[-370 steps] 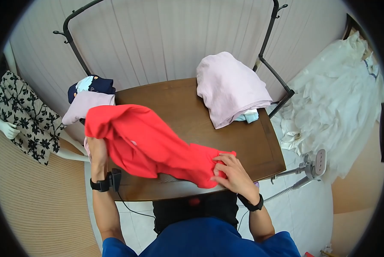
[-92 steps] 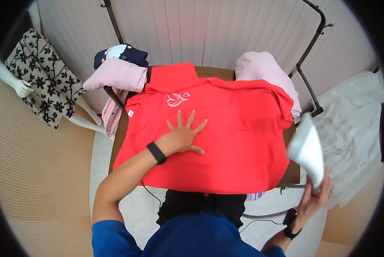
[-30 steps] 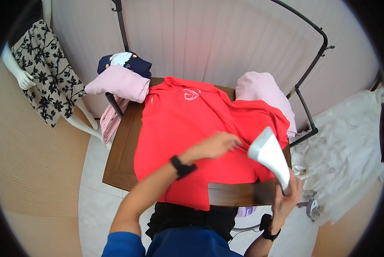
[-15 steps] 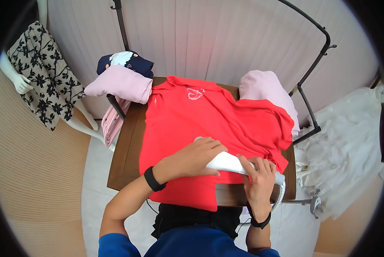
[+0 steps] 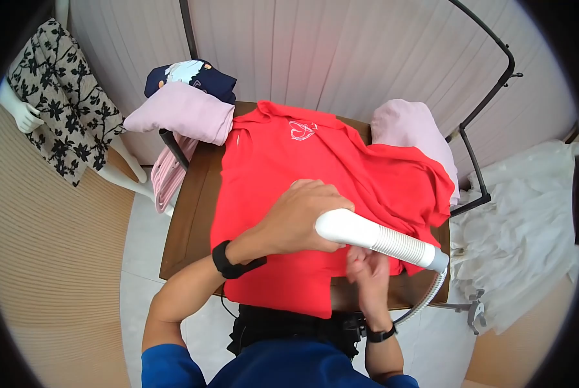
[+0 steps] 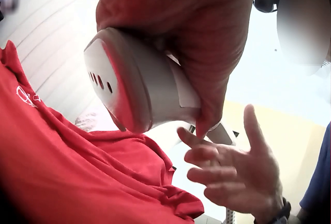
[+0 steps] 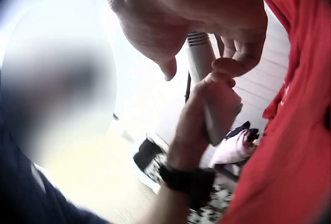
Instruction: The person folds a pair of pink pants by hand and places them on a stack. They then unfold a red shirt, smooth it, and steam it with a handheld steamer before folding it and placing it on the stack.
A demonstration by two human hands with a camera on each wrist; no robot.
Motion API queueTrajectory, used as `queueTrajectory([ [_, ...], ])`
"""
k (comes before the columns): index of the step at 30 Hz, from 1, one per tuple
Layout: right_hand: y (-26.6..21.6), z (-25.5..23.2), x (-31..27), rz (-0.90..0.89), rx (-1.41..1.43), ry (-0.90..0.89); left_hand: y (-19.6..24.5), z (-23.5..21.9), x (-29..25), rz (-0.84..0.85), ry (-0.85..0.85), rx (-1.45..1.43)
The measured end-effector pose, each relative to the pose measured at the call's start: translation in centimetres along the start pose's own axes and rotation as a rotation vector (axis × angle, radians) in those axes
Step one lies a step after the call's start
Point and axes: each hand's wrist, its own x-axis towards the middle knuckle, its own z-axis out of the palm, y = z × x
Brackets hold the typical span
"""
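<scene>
A white handheld garment steamer [image 5: 393,240] is held above a red shirt [image 5: 283,168]. My left hand [image 5: 296,216] grips it around the head end, so the handle points right toward its hose. From the left wrist view, the slotted steam face shows below the palm. My right hand [image 5: 372,278] is just below the handle, and its fingers are spread loosely with nothing in them, as the left wrist view shows. Lying across the wooden table [image 5: 195,223], the shirt has a white heart print near its top; its right side is bunched and its lower hem overhangs the front edge.
The steamer hose [image 5: 429,292] hangs down at the right of the table. Folded clothes [image 5: 182,111] sit at the back left, and a pink cloth heap [image 5: 409,119] at the back right. A black rack frame [image 5: 473,155] and white gown [image 5: 525,220] stand right; a mannequin [image 5: 63,110] stands left.
The red shirt was spread out on the table, then its right part bunched up. The steamer passed from my right hand to my left, and my right hand has let go of the handle.
</scene>
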Motion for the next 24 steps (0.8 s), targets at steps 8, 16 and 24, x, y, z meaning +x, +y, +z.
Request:
queueTrajectory([
  [8,-1.5,-0.5,6.7,0.128,0.050,0.078,-1.8,-0.4,1.9,0.040,-0.087,-0.065],
  [16,-0.9,-4.9,11.8,0.025,-0.081,0.188,-9.0,-4.2,-1.2,-0.418,-0.712,0.227],
  [24,-0.6,-6.8,10.8,0.009,-0.190,0.150,-10.9,-0.6,1.3,-0.361,-0.705,0.424],
])
